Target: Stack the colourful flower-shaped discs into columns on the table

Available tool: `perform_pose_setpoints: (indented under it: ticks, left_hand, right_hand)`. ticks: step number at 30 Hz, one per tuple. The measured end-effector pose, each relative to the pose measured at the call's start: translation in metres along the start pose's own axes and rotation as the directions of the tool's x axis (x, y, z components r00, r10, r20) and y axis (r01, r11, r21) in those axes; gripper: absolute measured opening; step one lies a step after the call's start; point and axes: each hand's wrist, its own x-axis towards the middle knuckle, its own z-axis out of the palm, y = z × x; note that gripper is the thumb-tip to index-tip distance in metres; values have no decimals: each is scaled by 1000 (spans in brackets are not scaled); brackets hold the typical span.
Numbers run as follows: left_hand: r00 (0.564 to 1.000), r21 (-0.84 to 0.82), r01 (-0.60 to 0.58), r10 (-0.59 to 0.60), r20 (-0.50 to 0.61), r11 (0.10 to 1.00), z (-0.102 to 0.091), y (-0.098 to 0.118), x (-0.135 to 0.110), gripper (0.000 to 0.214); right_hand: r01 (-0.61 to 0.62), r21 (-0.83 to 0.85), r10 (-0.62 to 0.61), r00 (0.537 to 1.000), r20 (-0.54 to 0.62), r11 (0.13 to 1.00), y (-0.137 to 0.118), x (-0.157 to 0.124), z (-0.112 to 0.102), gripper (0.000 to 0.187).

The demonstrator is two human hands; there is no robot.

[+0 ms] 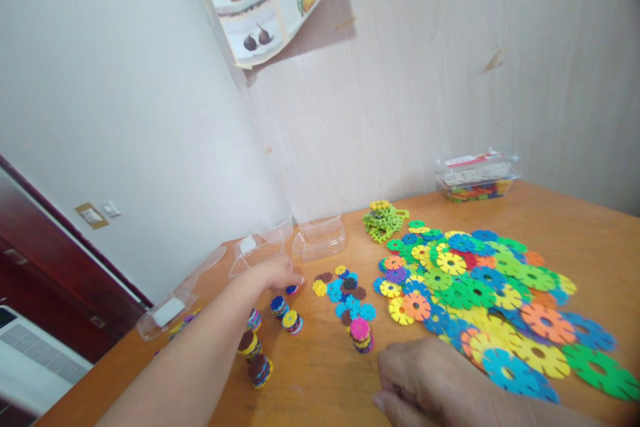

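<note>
My left hand (pixel 277 272) reaches out over the table with its fingers closed at a small stack of notched discs (pixel 293 290), blue and pink at the edge. Its palm side is hidden. Nearer to me stand several more stacks, among them a yellow-topped stack (pixel 292 321), a blue-topped stack (pixel 279 307) and a brown-topped stack (pixel 260 370). My right hand (pixel 420 373) rests curled on the table, and whatever its fingers may hold is out of sight. Just beyond it stands a pink-topped stack (pixel 361 333). Loose small discs (pixel 353 307) lie between the hands.
Large notched discs (pixel 465 287) spread in a pile at the right. Behind them are green interlocking pieces (pixel 383 221) and a lidded clear box (pixel 477 177). Open clear plastic containers (pixel 320 238) stand along the wall. A fruit picture (pixel 273 7) hangs above.
</note>
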Motion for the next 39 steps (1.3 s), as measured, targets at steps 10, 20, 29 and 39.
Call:
perform_pose_setpoints:
  ticks: [10, 20, 29, 39]
  left_hand:
    - [727, -708, -341, -304, -616, 619, -25, -13, -62, 40]
    - [248, -740, -591, -801, -546, 321, 22, -51, -77, 32]
    - [357, -694, -269, -600, -716, 668, 53, -80, -64, 48]
    - [354, -692, -256, -601, -717, 675, 57, -83, -51, 46]
  right_hand:
    - [6, -5, -6, 1000, -30, 1000, 7, 5, 15, 17]
    - [30, -35, -33, 997, -72, 999, 27, 10, 36, 28]
    - [18, -22, -21, 990, -141, 1000, 32, 9, 42, 29]
    - [-53, 44, 60, 983, -176, 998, 14, 9, 7, 28]
